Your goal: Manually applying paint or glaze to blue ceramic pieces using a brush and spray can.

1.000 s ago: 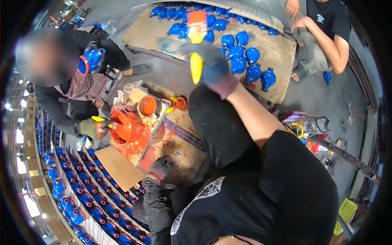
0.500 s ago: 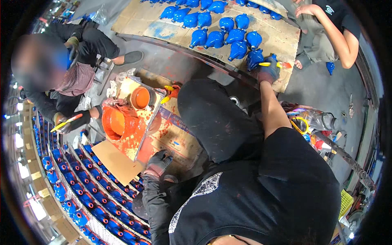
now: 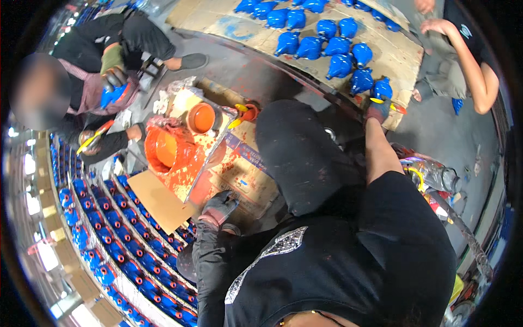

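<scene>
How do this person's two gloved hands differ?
The gloved right hand grips a yellow-handled paintbrush; in the gloved left hand no tool shows. The right hand is stretched out at a glossy blue, round-bellied piece, the left hand close in by brown, paint-splashed cardboard. The right forearm is bare; the left is in a black sleeve. Both gloves are dark with reddish cuffs.

The yellow-handled brush point(image 3: 377, 101), raised upright a second ago, has been carried by the right hand point(image 3: 377, 111) down beside the end blue piece point(image 3: 383, 87). By the co-worker point(image 3: 92, 38), a second brush point(image 3: 96, 136) has been drawn leftward from the paint-covered bucket point(image 3: 183, 163), and the other blue piece point(image 3: 112, 96) has been turned.
</scene>
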Demonstrator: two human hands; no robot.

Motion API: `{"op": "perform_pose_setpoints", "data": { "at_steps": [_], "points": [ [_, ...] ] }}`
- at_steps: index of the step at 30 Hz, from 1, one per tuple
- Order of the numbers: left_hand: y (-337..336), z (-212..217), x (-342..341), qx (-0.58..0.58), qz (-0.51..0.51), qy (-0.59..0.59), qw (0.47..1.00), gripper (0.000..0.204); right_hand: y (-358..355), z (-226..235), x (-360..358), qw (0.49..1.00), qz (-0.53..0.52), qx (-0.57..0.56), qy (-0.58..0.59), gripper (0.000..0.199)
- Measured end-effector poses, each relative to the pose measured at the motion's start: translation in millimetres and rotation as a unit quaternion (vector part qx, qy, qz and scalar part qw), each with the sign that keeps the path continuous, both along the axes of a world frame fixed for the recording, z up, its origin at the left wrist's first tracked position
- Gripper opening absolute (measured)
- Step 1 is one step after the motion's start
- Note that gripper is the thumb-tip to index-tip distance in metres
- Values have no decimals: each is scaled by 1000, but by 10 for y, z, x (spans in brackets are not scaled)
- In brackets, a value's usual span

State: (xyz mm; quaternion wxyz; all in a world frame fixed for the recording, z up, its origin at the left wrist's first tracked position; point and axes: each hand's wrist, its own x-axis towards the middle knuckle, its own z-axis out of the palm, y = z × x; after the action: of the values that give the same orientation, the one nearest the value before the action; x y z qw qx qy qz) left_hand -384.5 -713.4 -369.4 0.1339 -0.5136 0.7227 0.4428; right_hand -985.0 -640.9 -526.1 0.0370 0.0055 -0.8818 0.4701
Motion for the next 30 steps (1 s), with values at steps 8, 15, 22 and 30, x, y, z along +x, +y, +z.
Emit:
{"op": "perform_pose_setpoints", "data": {
  "at_steps": [8,15,22,30],
  "points": [
    [75,22,138,-43,-49,-36,997,50,5,17,55,996,54,63,-36,32],
    [-22,-1,-94,-47,-49,-24,997,50,211,231,-693,989,49,-139,20,24],
    [19,348,-125,-58,-31,-35,997,56,-198,1477,71,967,237,-66,68,25],
    [-226,1118,-420,-176,73,179,965,48,-835,2941,1165,805,531,-209,165,30]
  ]
}}
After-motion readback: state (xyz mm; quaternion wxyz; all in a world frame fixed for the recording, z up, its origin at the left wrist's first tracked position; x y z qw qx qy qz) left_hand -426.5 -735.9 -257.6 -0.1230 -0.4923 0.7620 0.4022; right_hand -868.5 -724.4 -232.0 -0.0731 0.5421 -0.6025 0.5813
